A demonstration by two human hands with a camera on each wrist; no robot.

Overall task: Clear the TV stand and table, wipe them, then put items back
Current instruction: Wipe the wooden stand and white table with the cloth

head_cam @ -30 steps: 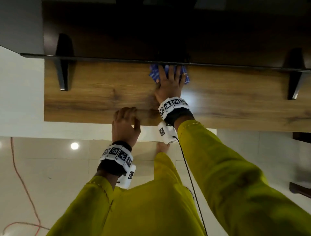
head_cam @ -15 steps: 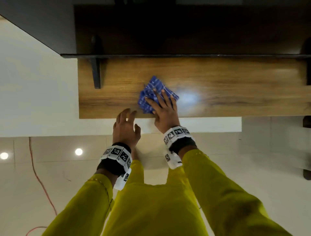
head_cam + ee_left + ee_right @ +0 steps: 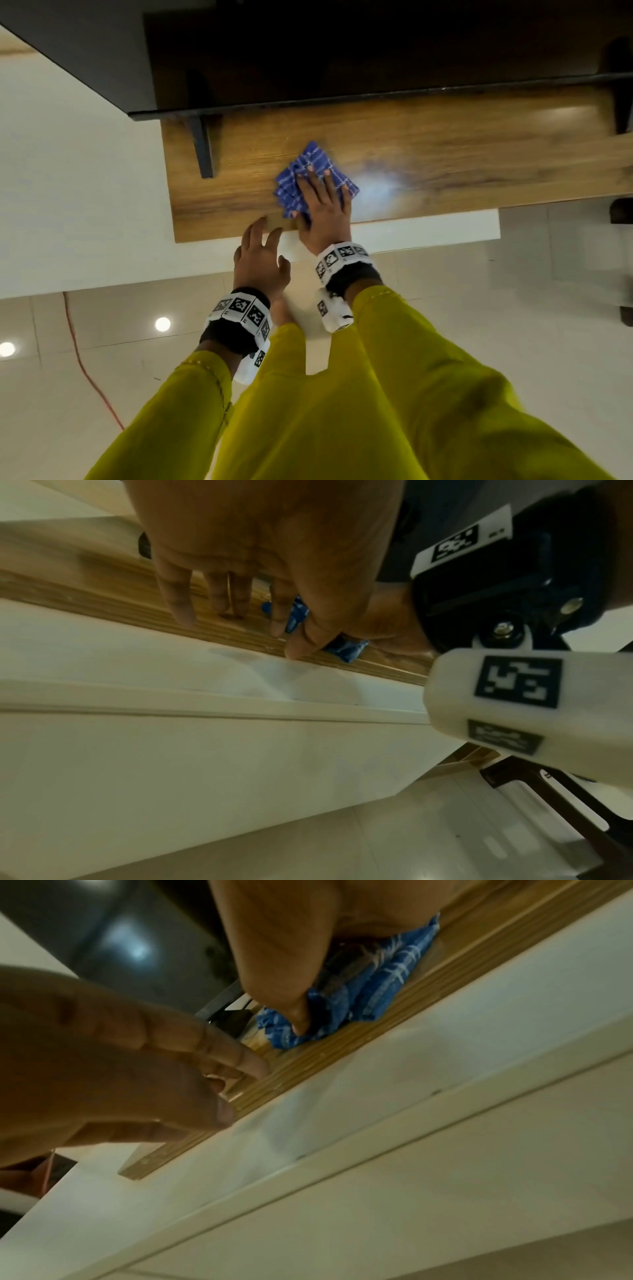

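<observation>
Pressing cloth (image 3: 317, 178) flat, right hand (image 3: 323, 219) nears stand's (image 3: 445, 144) front edge.

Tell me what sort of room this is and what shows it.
Most likely a home living room. A dark TV screen stands on black feet on a wood-topped stand, over a glossy tiled floor. The right hand presses a blue cloth on it, household cleaning.
</observation>
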